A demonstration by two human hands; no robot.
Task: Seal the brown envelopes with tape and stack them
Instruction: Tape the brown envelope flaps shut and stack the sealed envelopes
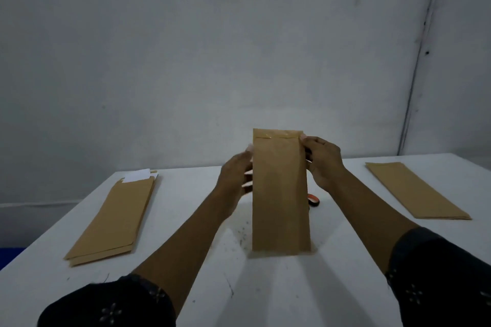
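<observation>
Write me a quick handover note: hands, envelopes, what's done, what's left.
Left hand and right hand hold the upright envelope by its side edges, bottom edge on the table; tape glints across its flap.
Left pile: white paper sticks out, looks unsealed.
Right pile: flat, probably the finished ones.
Tape roll sits behind the held envelope.
Next: stack this one, then continue with the left pile.

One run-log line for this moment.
hands: left, right hold taped envelope upright | unsealed pile left | stack right
</observation>
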